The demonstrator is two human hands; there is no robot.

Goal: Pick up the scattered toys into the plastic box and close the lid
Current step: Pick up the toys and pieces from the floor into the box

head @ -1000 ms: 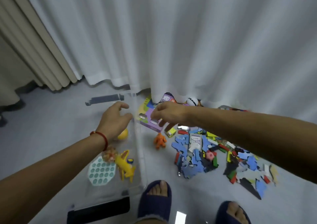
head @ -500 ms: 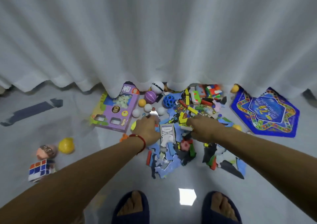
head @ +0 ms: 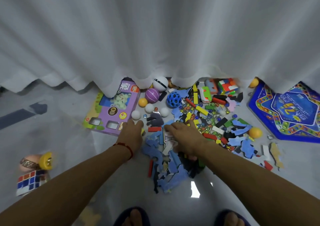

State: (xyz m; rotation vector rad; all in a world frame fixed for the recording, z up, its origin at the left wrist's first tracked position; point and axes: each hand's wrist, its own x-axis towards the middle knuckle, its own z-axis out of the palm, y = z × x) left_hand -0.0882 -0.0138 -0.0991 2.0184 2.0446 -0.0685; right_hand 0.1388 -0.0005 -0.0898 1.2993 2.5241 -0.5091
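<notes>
Scattered toys lie on the grey floor under a white curtain: blue foam puzzle pieces [head: 166,172], colourful bricks [head: 201,110], marbles, white balls [head: 149,108], a blue holed ball [head: 173,99] and a purple ball [head: 152,95]. The clear plastic box [head: 93,146] stands at the left, holding a cube puzzle [head: 29,180] and a yellow ball [head: 45,160]. My left hand [head: 133,132] is palm down at the corner of a purple toy carton [head: 112,111], with a small yellow piece [head: 143,131] at its thumb side. My right hand [head: 183,135] lies spread over the blue pieces and a white card [head: 167,140].
A blue star-shaped game board [head: 285,113] lies at the right, an orange ball [head: 254,133] beside it. The curtain [head: 155,35] hangs low over the back of the pile. My slippered feet [head: 133,217] stand at the bottom edge. No lid is in view.
The view swung right from the box to the toy pile. Both hands came down onto the pile; my right hand then shifted left onto the blue pieces and card.
</notes>
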